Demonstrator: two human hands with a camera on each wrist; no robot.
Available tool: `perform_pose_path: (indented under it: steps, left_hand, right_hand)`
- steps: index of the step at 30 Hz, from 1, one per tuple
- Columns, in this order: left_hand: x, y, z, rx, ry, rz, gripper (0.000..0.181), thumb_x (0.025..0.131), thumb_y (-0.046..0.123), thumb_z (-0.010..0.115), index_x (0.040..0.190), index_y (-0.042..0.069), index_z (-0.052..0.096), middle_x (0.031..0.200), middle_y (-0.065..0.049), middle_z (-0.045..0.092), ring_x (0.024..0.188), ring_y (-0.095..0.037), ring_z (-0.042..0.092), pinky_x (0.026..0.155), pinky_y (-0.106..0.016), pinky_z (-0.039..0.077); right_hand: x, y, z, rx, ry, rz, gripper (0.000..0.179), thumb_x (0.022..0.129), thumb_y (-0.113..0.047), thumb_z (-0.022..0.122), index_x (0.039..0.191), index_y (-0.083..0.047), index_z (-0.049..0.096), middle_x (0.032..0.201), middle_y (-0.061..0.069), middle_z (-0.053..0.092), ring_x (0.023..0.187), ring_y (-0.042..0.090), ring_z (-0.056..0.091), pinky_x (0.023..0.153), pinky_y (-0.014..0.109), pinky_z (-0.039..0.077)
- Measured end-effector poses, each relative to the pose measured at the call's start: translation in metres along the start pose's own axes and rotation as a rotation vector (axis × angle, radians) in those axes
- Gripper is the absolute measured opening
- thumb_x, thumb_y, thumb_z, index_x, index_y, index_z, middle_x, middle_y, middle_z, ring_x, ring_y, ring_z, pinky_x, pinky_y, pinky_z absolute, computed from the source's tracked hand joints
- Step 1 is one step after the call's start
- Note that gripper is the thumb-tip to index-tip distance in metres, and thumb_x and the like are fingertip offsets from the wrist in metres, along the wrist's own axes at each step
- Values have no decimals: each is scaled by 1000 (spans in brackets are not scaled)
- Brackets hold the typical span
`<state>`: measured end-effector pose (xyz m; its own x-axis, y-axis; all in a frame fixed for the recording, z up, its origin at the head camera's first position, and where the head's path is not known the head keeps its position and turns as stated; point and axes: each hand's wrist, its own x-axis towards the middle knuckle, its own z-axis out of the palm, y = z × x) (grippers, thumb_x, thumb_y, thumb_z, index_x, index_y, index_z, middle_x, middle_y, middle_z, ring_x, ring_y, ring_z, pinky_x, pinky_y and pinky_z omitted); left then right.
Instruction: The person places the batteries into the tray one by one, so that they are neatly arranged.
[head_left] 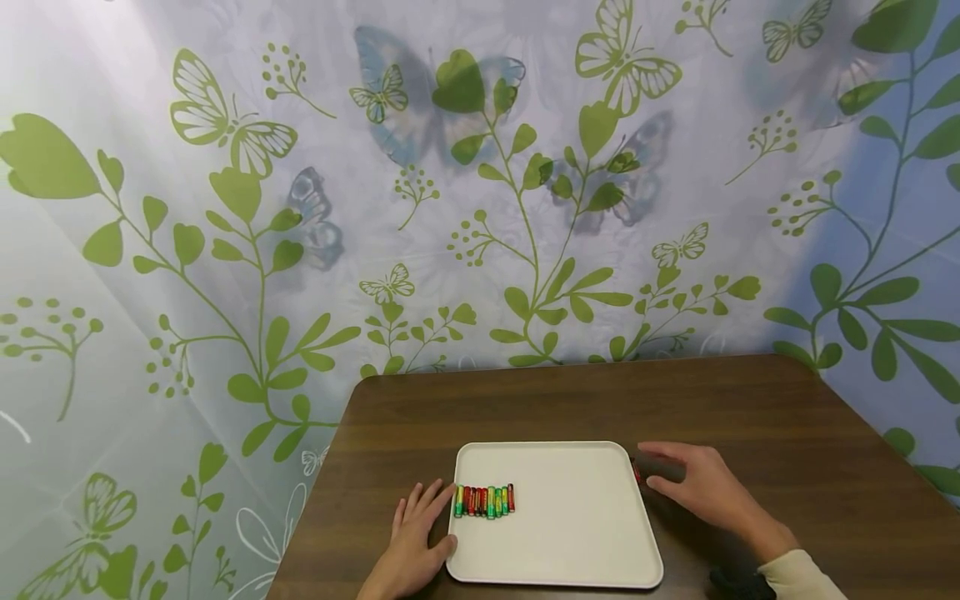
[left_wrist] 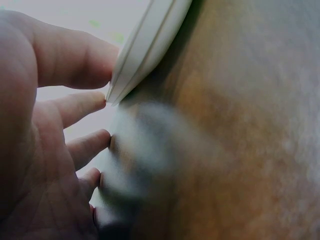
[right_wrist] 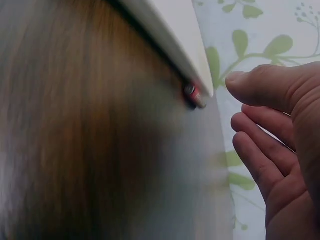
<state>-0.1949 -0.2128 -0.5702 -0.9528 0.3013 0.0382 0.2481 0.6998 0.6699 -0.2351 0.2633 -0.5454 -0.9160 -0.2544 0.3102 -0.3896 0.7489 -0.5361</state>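
Note:
A white tray (head_left: 562, 533) lies on the table. Inside it, toward the upper left, several red and green batteries (head_left: 483, 501) form a row side by side. My left hand (head_left: 412, 542) is spread at the tray's left edge, thumb and fingertips at the rim (left_wrist: 145, 50) in the left wrist view. To the right of the tray, my right hand (head_left: 705, 483) hovers with thumb and fingers apart and nothing between them. Just beyond the tray's right edge lies a red battery (right_wrist: 191, 91), near the right fingertips and partly hidden in the head view.
The brown wooden table (head_left: 585, 400) extends behind the tray and to both sides. A curtain (head_left: 465, 208) with green leaves and butterflies hangs behind it. Beside the right forearm sits a dark object (head_left: 738, 582), too unclear to name.

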Motion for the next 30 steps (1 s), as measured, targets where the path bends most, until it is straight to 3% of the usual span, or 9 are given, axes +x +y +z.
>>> perform_pose_path:
  steps: [18,23,30]
  left_hand:
    - [1,-4,1,-19,-22,-12,70,90,22,68,155,21,40,162,-15,31,153,-48,8,117,-66,-6]
    - [0,-4,0,-23,-14,-2,70,90,20,67,155,21,40,162,-14,32,153,-48,7,117,-65,-5]
    - [0,-4,1,-26,-6,9,69,91,20,66,155,20,40,162,-14,32,153,-47,7,116,-66,-5]
  right_hand:
    - [10,21,15,32,-139,17,59,84,-28,82,138,-17,62,133,5,67,112,32,68,87,46,59]
    - [14,19,18,32,-135,-1,58,84,-25,81,138,-16,62,133,7,67,111,33,69,88,47,58]
    - [16,16,22,3,-111,5,51,84,-22,81,133,-22,66,128,-2,69,108,23,71,87,42,59]
